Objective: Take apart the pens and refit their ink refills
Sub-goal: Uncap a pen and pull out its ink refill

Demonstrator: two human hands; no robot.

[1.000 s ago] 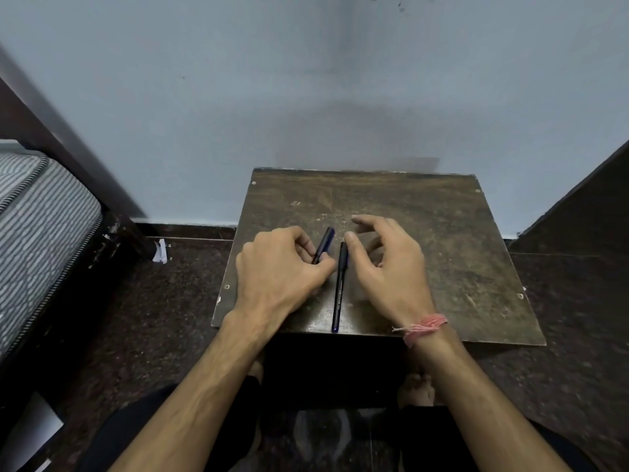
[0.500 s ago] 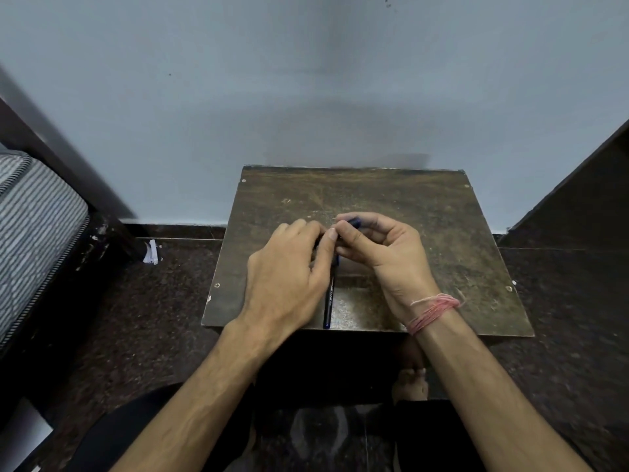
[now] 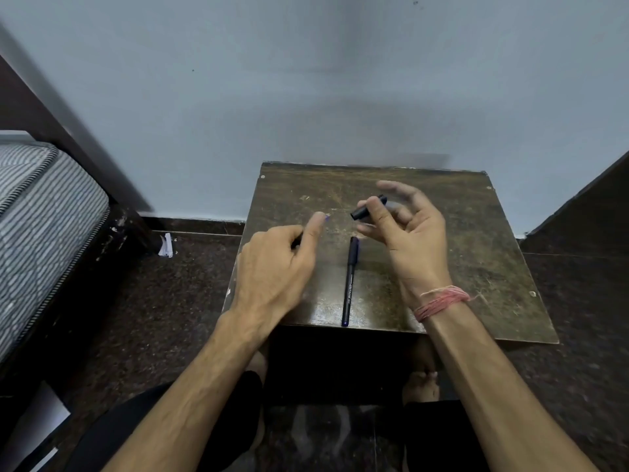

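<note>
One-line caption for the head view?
Right hand holds a pulled-off pen cap, left hand grips the pen; second pen lies on the table.

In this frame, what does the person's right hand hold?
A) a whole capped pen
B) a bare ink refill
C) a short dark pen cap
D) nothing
C: the right hand pinches a short dark pen cap above the wooden board, while a capped pen lies untouched on the board between the hands.

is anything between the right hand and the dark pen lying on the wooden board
Nothing visible does. The dark pen lies bare on the scuffed wooden board, just left of the right hand, though that hand already pinches a black pen cap.
</note>
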